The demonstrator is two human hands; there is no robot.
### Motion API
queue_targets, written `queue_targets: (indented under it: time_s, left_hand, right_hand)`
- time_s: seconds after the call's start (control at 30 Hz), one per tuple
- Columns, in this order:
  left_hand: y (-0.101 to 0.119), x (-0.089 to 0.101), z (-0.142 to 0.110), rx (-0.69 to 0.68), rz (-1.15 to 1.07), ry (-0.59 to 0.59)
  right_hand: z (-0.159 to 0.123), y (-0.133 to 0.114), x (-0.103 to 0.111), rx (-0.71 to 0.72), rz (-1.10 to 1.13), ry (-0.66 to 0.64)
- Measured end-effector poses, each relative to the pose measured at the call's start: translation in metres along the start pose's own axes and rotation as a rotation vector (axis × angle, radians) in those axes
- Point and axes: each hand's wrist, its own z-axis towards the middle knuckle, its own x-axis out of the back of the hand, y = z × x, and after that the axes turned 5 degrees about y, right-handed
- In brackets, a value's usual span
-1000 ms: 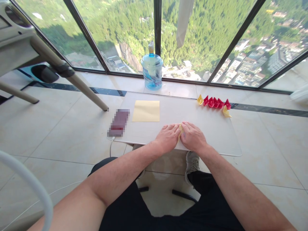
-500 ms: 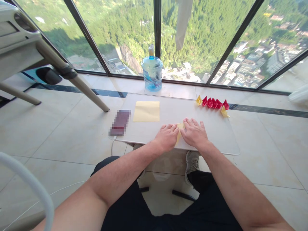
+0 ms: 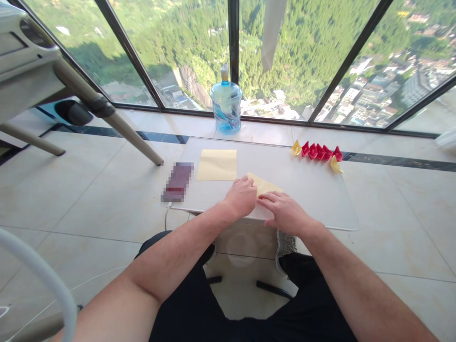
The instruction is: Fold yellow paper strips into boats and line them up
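Observation:
A folded yellow paper [image 3: 262, 184] lies near the front of a small white table [image 3: 320, 199]. My left hand [image 3: 242, 195] has curled fingers pinching the paper's left corner. My right hand [image 3: 283, 211] lies with its fingers stretched flat, pressing on the paper's near edge. Both hands touch each other over the paper, which hides its lower part.
A stack of yellow square sheets [image 3: 217, 164] and a blurred dark red phone [image 3: 177, 181] lie to the left. A row of red and yellow folded paper shapes [image 3: 318, 153] sits at the back right. A blue water jug [image 3: 225, 104] stands by the window. Chair legs [image 3: 117, 128] cross at the left.
The small folded paper between my hands has been turned or opened out, so more of it now shows beyond my fingers. My left hand moved up; my right hand shifted nearer and flattened.

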Motion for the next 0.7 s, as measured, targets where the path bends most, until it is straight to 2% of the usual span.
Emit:
queue_targets:
  time_s: [0.13,0.27,0.4,0.53,0.7]
  left_hand:
    - [-0.008,-0.008,0.000,-0.058,-0.086,0.049]
    - [-0.013,-0.016,0.000,-0.068,-0.171,0.034]
    - [-0.015,-0.020,0.001,-0.050,-0.183,0.035]
    - [-0.014,-0.019,0.003,-0.075,-0.165,0.051]
    - [-0.011,-0.015,0.005,-0.108,-0.140,0.053]
  right_hand:
    - [-0.005,0.007,0.000,-0.092,0.039,0.046]
    - [-0.010,0.015,0.010,-0.154,0.035,0.062]
    - [-0.007,0.014,0.013,-0.158,-0.054,0.013]
    - [-0.002,0.012,0.010,-0.163,-0.152,0.016]
    - [0.002,0.015,0.008,-0.224,-0.267,0.091]
